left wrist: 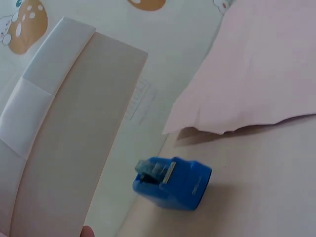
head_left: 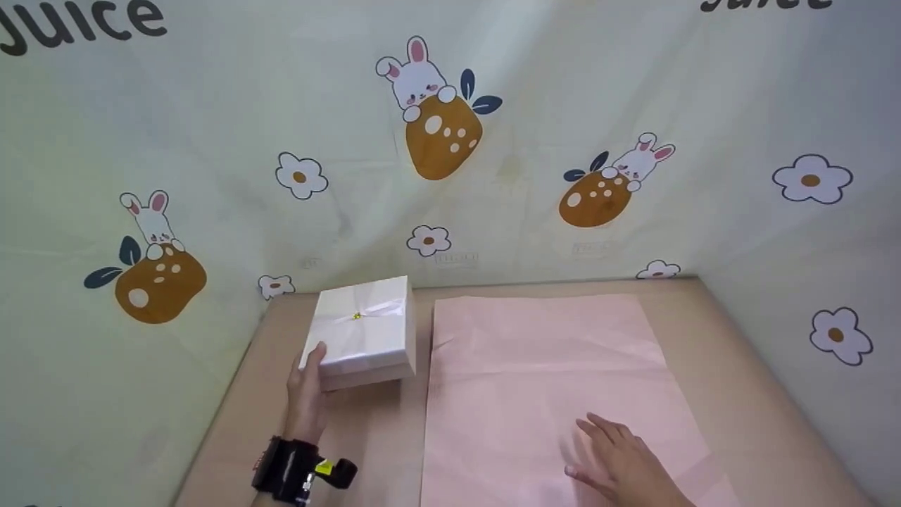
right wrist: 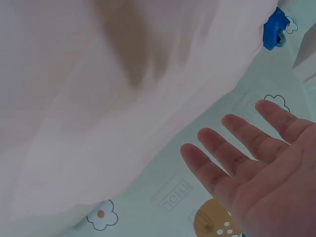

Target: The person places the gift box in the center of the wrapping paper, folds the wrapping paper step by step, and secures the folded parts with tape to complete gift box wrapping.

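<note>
In the head view my left hand grips a white gift box by its near left corner, thumb on the lid. A pale ribbon with a small gold centre crosses the lid. The left wrist view shows the box tilted, with a fingertip at its lower edge. My right hand is over the near right part of a pink paper sheet, fingers spread and holding nothing. In the right wrist view this hand has its fingers extended, with the paper beside it.
A blue tape dispenser stands on the tan table near the paper's edge; the box hides it in the head view. A patterned curtain with rabbits and flowers rises behind and along both sides of the table.
</note>
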Demonstrator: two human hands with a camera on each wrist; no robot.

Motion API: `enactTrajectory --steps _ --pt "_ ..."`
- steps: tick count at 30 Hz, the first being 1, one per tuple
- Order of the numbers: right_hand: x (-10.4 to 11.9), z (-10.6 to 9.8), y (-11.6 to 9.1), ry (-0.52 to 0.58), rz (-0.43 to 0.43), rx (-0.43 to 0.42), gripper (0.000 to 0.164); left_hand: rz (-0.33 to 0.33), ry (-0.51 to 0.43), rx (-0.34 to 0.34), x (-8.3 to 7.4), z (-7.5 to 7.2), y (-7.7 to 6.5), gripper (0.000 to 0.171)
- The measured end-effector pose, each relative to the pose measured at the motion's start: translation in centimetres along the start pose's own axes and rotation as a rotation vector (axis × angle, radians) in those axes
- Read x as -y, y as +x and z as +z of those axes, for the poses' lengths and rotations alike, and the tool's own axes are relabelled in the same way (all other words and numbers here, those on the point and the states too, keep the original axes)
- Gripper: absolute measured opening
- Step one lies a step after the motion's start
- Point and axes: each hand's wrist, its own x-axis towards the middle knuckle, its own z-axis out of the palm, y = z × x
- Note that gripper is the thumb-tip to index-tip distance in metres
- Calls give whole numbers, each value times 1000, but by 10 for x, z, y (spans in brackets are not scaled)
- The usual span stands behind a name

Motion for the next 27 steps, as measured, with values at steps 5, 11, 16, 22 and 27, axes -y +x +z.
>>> enactTrajectory --steps 5,11,16,22,27 --pt "14 -3 7 302 120 31 59 37 -15 67 9 26 -14 76" --pt "36 -1 16 643 179 114 53 20 -73 95 24 61 -30 73" --pt "46 8 17 799 146 127 51 -19 -95 145 35 88 -45 73" --pt "49 14 17 849 104 112 53 -51 -45 164 48 115 -64 78" --pt "50 9 16 881 229 67 51 -46 20 147 61 135 -80 81"
